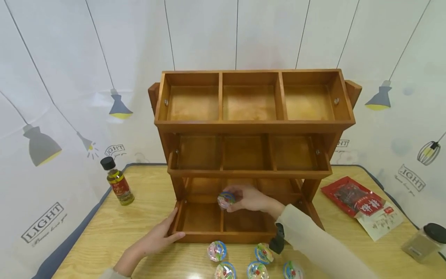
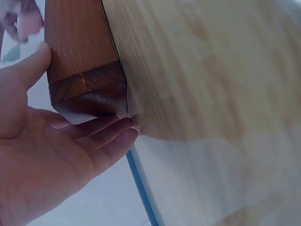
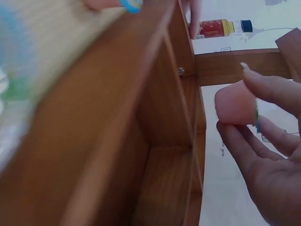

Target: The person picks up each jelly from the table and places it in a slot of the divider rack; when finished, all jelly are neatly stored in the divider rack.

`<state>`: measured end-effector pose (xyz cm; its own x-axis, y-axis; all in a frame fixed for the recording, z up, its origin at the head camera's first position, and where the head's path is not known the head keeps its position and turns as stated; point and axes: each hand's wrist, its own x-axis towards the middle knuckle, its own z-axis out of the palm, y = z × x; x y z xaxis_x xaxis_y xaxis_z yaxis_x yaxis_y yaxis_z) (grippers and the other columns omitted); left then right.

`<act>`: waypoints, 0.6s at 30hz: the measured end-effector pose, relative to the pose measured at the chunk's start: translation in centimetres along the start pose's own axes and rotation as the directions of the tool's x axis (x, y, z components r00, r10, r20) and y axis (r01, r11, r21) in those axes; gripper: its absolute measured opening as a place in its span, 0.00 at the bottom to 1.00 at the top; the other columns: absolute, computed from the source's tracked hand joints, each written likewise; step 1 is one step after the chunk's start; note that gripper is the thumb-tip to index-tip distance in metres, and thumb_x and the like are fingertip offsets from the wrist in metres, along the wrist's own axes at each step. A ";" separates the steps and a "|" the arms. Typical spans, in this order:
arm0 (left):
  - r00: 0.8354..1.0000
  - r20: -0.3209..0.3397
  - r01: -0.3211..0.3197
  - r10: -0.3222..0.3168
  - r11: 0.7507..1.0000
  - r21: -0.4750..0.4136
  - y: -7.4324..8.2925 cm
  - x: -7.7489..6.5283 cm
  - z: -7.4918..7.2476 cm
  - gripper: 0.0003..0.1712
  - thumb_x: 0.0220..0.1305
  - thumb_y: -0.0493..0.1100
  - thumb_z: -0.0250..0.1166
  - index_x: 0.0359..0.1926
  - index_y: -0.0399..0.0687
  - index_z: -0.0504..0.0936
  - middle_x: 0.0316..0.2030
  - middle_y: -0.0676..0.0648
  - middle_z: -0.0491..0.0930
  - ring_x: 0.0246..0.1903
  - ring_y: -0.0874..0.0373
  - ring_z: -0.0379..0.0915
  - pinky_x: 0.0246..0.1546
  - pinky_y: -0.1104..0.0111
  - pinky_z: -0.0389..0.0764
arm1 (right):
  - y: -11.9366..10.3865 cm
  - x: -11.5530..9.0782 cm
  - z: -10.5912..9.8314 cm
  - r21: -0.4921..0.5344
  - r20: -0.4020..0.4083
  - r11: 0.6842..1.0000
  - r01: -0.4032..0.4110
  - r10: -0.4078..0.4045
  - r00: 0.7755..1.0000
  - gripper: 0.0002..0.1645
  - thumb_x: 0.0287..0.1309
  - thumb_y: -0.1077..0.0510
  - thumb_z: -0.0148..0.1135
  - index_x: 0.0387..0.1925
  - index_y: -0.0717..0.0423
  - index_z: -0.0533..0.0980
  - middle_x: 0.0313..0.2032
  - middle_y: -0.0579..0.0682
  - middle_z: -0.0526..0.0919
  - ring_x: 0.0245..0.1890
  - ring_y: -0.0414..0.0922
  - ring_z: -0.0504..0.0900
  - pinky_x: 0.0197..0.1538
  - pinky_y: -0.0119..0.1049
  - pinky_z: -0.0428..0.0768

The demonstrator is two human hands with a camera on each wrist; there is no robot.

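Note:
My right hand (image 1: 249, 198) pinches a small jelly cup (image 1: 226, 200) with a printed lid, above the bottom tier of a three-tier wooden rack (image 1: 251, 237). In the right wrist view the pink cup (image 3: 235, 104) lies sideways between thumb and fingers, apart from the wood. My left hand (image 1: 156, 237) rests against the bottom tier's front left corner, thumb on the front edge and fingers along the side. The left wrist view shows those fairly straight fingers (image 2: 106, 136) touching the rack's corner (image 2: 89, 94). Several more jelly cups (image 1: 216, 251) lie on the table before the rack.
An oil bottle (image 1: 120, 186) with a black cap stands left of the rack. To the right lie a red snack packet (image 1: 352, 197) and a clear jar (image 1: 423, 242) with a black lid. Upper and middle tiers have three compartments each. A printed curtain (image 1: 104, 46) hangs behind.

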<state>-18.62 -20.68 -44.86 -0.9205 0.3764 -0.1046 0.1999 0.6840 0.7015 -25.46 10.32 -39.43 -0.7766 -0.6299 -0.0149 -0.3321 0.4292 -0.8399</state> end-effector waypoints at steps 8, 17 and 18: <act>1.000 -0.003 -0.016 0.016 1.000 0.002 0.4 0.2 -0.3 0.49 0.60 0.57 0.55 0.68 0.39 0.38 0.66 0.32 0.45 0.64 0.36 0.46 0.61 0.45 0.52 | -1.1 4.5 2.6 -0.125 -0.050 0.990 -0.066 0.060 0.997 0.30 0.40 0.54 0.70 0.49 0.52 0.73 0.46 0.49 0.78 0.47 0.46 0.77 0.48 0.38 0.76; 1.000 0.010 0.008 -0.008 1.000 -0.006 0.4 -0.2 -0.2 0.50 0.59 0.57 0.55 0.68 0.37 0.38 0.65 0.30 0.46 0.64 0.35 0.46 0.60 0.44 0.53 | -0.2 7.5 6.9 -0.199 -0.065 0.967 -0.158 0.148 0.987 0.32 0.36 0.53 0.72 0.48 0.56 0.73 0.43 0.51 0.80 0.42 0.44 0.77 0.41 0.31 0.76; 1.000 0.014 0.005 -0.005 1.000 -0.005 0.4 -0.1 -0.2 0.50 0.59 0.57 0.55 0.68 0.37 0.38 0.66 0.30 0.46 0.64 0.35 0.46 0.60 0.44 0.53 | 0.0 7.7 7.0 -0.207 -0.076 0.965 -0.161 0.148 0.986 0.32 0.36 0.53 0.72 0.48 0.56 0.73 0.43 0.52 0.80 0.42 0.44 0.77 0.42 0.32 0.76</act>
<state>-18.53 -20.52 -44.43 -0.9166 0.3819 -0.1182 0.1935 0.6826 0.7047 -27.64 0.95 -43.31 -0.8557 -0.5082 -0.0979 -0.3062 0.6496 -0.6959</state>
